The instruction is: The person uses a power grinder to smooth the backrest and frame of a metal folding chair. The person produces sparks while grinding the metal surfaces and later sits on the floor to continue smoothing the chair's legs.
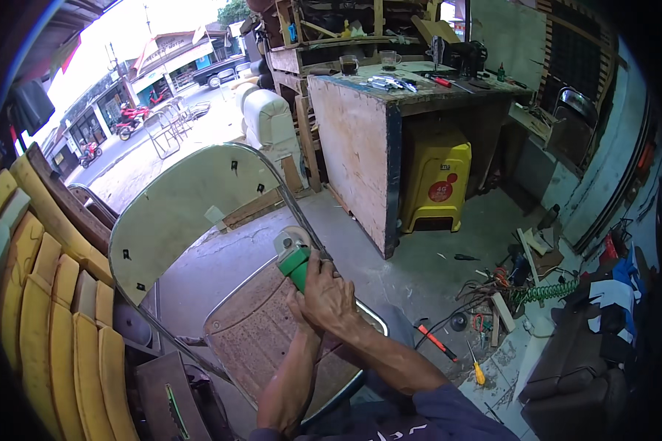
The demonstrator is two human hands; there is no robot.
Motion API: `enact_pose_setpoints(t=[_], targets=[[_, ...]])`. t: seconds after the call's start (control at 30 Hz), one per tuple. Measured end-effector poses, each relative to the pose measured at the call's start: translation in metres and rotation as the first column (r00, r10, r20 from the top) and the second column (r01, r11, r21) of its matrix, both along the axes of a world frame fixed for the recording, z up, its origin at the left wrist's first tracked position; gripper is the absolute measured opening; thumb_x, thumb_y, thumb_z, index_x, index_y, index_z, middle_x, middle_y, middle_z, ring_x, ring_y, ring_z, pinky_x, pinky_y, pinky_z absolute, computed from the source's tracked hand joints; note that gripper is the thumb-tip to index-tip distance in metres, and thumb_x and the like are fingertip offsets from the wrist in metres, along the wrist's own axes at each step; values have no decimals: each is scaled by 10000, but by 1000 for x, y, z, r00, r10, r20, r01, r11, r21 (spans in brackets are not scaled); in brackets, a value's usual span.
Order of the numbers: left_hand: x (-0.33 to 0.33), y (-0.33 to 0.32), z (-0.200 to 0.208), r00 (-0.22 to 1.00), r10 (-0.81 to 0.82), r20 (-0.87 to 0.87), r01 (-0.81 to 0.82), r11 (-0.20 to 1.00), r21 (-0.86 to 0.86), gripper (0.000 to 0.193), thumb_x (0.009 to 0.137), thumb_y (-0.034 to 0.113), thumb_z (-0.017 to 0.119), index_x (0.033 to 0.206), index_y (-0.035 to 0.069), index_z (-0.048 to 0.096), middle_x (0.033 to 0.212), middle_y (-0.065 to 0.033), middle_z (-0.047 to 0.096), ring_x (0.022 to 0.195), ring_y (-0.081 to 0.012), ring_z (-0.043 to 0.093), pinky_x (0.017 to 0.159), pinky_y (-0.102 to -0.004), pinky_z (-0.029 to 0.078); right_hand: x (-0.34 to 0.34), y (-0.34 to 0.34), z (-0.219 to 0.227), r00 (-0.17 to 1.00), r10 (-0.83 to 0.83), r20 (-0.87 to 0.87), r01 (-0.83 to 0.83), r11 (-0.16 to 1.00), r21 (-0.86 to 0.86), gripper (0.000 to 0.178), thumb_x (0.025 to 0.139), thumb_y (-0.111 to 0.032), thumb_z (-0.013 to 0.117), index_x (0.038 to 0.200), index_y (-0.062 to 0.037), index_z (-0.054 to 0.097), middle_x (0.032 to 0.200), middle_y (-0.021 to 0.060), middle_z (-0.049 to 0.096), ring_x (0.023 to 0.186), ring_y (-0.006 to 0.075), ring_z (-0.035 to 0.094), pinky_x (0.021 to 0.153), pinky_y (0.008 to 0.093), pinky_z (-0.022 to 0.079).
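Observation:
A green angle grinder (295,267) with a round disc at its head is gripped in both my hands. My right hand (332,294) wraps over its body from above and the right, fingers closed. Lower and to the left, my left hand (301,312) closes around the grinder's rear part, partly hidden behind the right. The disc lies against or very close to the metal tube (301,218) on the right side of a chair; exact contact I cannot tell. The chair has a worn brown seat (246,312) under my hands and a pale curved back panel (176,198) with several dark fixings.
Yellow foam pads (48,331) are stacked at left. A wooden workbench (353,158) with tools and glasses stands ahead, a yellow plastic stool (438,176) beneath it. An orange-handled hammer (438,343), a yellow screwdriver (478,371) and tangled cables (485,294) lie on the floor at right.

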State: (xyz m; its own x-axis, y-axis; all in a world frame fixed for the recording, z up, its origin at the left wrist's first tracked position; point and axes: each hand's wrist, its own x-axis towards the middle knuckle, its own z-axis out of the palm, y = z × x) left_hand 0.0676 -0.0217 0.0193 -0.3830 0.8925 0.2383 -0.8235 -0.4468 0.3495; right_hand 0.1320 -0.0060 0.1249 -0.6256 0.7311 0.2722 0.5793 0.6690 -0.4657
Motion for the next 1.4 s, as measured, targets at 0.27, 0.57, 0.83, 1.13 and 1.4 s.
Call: enact_pose_setpoints(t=[0.27, 0.57, 0.83, 1.13, 1.4], targets=[[-2, -13, -34, 995, -37, -89, 8, 952, -307, 630, 1043, 595, 437, 1302, 52, 625, 1214, -113, 681, 1131, -263, 642, 1035, -415, 495, 23, -11, -9, 978, -209, -15, 197, 939, -281, 886, 826, -488, 747, 1460, 3, 370, 1197, 339, 654, 1015, 521, 682, 899, 576, 537], [30, 2, 21, 979, -179, 96, 201, 787, -583, 637, 1045, 625, 436, 1316, 84, 635, 1276, -110, 673, 1156, -254, 636, 1032, -399, 461, 43, 11, -12, 961, -273, 36, 267, 894, -359, 772, 802, -414, 724, 1369, -4, 397, 1067, 355, 690, 1032, 553, 657, 921, 589, 499], [10, -121, 30, 959, 233, -162, -283, 735, -616, 619, 1070, 585, 439, 1380, 71, 586, 1299, -111, 655, 1194, -222, 625, 1039, -383, 485, 12, -42, -38, 938, 206, -278, -324, 808, -492, 790, 794, -449, 753, 1386, -12, 464, 1128, 330, 686, 1063, 513, 670, 930, 544, 522], [-44, -223, 69, 645, 626, -438, -744, 383, -548, 491, 1077, 427, 514, 1320, 6, 583, 1194, -105, 667, 1089, -204, 665, 975, -366, 525, -88, -126, -23, 726, 467, -505, -673, 332, -660, 745, 791, -413, 738, 1359, 6, 500, 1172, 279, 677, 1132, 420, 669, 962, 462, 515], [-55, -226, 73, 584, 594, -554, -793, 271, -545, 413, 1078, 361, 495, 1258, 7, 607, 1129, -95, 676, 1040, -186, 666, 950, -359, 521, -101, -120, -10, 589, 504, -632, -788, 185, -587, 655, 813, -343, 716, 1328, 25, 545, 1116, 218, 685, 1054, 344, 678, 943, 414, 518]])
